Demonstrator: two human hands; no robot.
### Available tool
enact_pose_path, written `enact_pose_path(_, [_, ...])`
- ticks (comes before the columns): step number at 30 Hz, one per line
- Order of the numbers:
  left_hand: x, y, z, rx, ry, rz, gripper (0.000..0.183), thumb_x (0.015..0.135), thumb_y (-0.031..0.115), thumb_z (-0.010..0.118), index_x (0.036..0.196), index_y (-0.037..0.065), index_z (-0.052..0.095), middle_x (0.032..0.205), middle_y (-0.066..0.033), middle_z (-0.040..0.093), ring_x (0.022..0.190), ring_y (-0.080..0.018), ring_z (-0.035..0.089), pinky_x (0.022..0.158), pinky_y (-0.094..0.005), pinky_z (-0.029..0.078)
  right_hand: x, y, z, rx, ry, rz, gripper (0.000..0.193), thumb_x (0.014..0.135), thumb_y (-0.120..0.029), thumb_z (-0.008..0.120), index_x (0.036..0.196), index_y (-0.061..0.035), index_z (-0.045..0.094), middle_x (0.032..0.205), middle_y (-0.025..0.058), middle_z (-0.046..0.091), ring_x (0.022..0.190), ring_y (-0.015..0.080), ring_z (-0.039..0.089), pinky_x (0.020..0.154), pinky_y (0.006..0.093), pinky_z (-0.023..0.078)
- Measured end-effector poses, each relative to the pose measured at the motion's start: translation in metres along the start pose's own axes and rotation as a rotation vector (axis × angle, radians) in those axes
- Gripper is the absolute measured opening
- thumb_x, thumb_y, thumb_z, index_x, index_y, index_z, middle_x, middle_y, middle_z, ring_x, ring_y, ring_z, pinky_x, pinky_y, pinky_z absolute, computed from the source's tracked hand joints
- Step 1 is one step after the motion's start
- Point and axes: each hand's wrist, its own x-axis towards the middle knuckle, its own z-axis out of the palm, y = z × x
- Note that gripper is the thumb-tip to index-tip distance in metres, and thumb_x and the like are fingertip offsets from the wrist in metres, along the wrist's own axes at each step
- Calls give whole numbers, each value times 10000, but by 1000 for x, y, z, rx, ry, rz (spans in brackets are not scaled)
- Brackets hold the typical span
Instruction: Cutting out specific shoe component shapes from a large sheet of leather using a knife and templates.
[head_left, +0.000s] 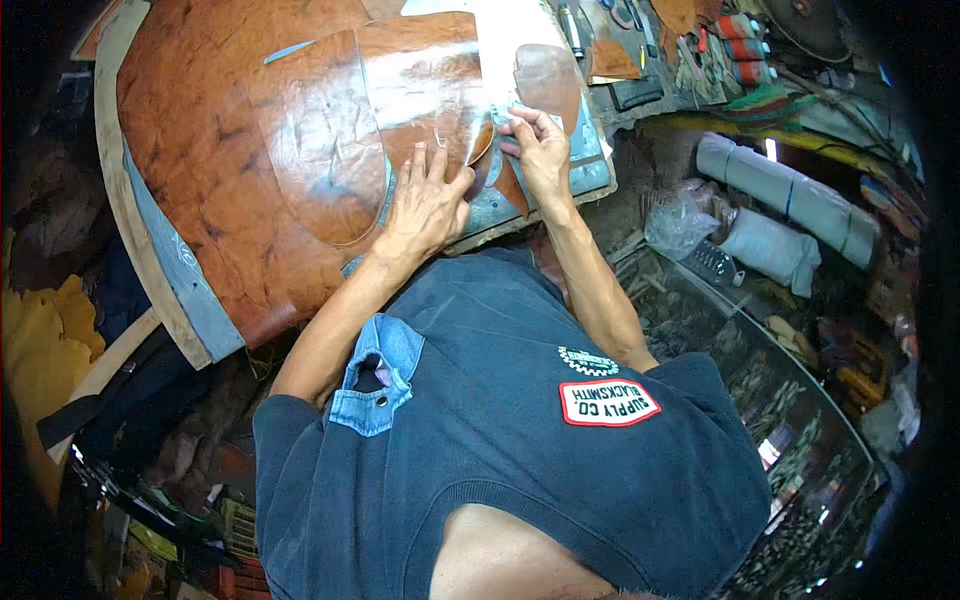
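Brown leather lies spread over the work table; a large hide (190, 150) covers its left part, with cut leather pieces on and beside it. My left hand (428, 200) rests with its fingers stretched out near the lower edge of a curved leather piece (420, 60). Just right of that piece's rounded edge, my right hand (537, 150) is closed in a pinch. What sits between its fingertips is too small and washed out by glare to name. A smaller brown leather piece (548, 75) lies beyond my right hand.
Scissors (620, 14) and other hand tools lie at the far right of the table, near several red-capped bottles (745, 50). A white wrapped roll (790, 195) and plastic bags (770, 250) are to the right. The table's wooden rim (112, 180) curves along the left.
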Motion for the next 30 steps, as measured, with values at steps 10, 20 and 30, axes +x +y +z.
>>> enact_pose_path(10, [15,0,7,4,52,-35,547,702,414,788,1039,53,552,1037,-145,546,1043,-328,540,800,-426,528,1,-7,4,275,12,104,213,960,-137,575,1116,6,592,956,90,640,918,170,643,753,307,572])
enact_pose_path(20, [15,-8,-1,-107,74,-58,581,710,470,774,1004,28,538,954,-168,591,952,-345,589,758,-431,531,-6,-23,9,305,-9,53,248,956,-166,592,1125,15,589,977,103,645,929,165,643,771,306,569])
enact_pose_path(30, [26,4,3,-16,120,-124,584,693,504,769,993,49,560,898,-144,600,920,-335,603,726,-438,535,-9,-37,19,201,-46,46,184,937,-57,558,1081,36,626,883,52,648,781,82,568,672,207,458])
